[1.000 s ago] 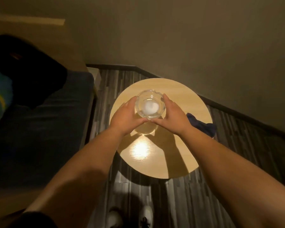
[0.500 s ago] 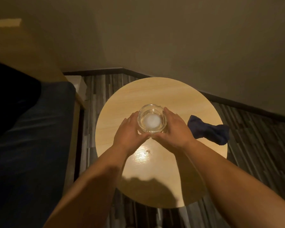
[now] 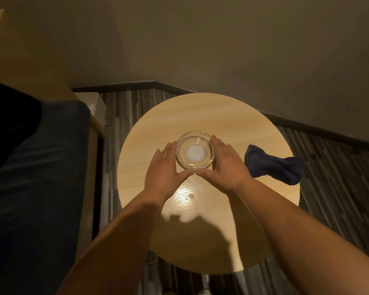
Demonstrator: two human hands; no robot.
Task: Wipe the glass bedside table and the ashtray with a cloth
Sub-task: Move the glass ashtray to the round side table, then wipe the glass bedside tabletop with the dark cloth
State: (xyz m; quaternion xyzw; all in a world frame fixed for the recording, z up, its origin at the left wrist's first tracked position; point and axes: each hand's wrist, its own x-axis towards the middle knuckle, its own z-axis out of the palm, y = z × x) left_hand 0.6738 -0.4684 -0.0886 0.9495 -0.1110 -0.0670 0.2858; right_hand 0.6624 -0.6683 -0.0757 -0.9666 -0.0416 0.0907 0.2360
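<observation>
A clear glass ashtray (image 3: 195, 153) with a whitish centre stands near the middle of the round, light wood-look bedside table (image 3: 200, 116). My left hand (image 3: 165, 167) lies against its left side and my right hand (image 3: 224, 165) against its right side. The fingers of both are nearly straight, and the thumbs almost meet in front of the ashtray. A crumpled dark blue cloth (image 3: 274, 165) lies at the table's right edge, apart from both hands. A small wet spot (image 3: 191, 196) shines on the tabletop in front of the ashtray.
A bed with a dark blue cover (image 3: 41, 177) runs along the left, close to the table. Its wooden frame (image 3: 95, 124) ends near the wall. The beige wall and dark skirting (image 3: 307, 126) close in behind and to the right. The striped floor (image 3: 339, 188) shows around the table.
The ashtray has come down from above the table and now stands on the tabletop. My fingers have straightened alongside it. The view has moved closer over the table.
</observation>
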